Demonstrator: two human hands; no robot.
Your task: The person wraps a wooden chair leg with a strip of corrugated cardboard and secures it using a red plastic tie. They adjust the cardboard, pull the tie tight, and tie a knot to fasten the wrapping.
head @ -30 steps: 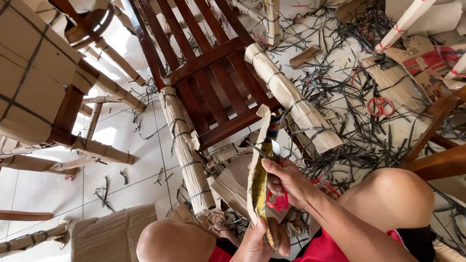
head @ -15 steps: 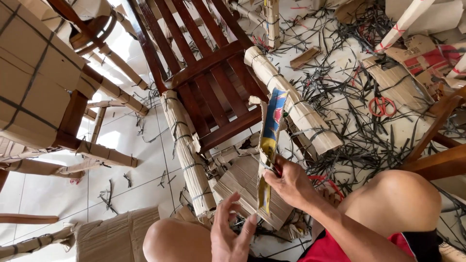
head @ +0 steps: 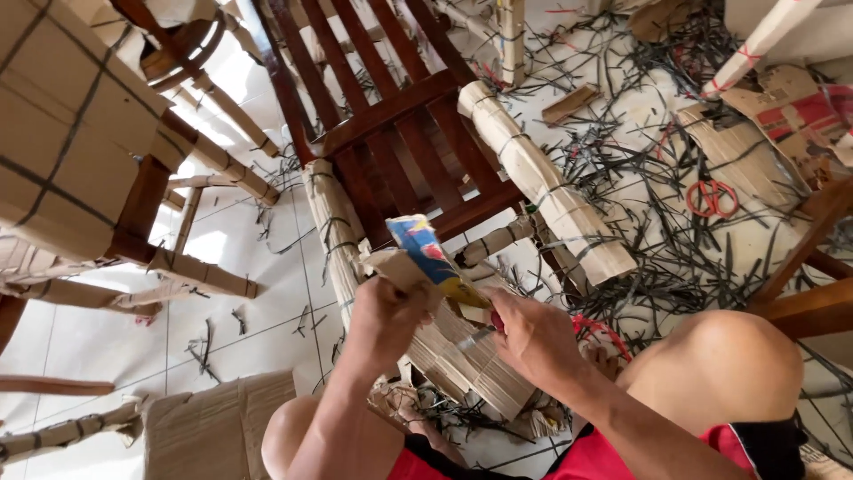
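Head view: left hand (head: 386,311) closed on the pale end of a folded cardboard piece (head: 426,258) with blue, yellow and red print, held above the knees. Right hand (head: 529,333) grips its lower end, fingers curled tight; a red-handled tool partly hidden beneath. Just behind: dark wooden chair (head: 391,116), legs wrapped in cardboard. Red scissors (head: 711,197) lie well apart among black strap scraps on the tiled floor (head: 231,311).

The cardboard strip (head: 426,258) is printed blue, yellow and red on plain tan. The slatted chair (head: 382,116) is dark reddish-brown, its legs wrapped in tan cardboard under black straps; the scissors (head: 709,197) have red handles
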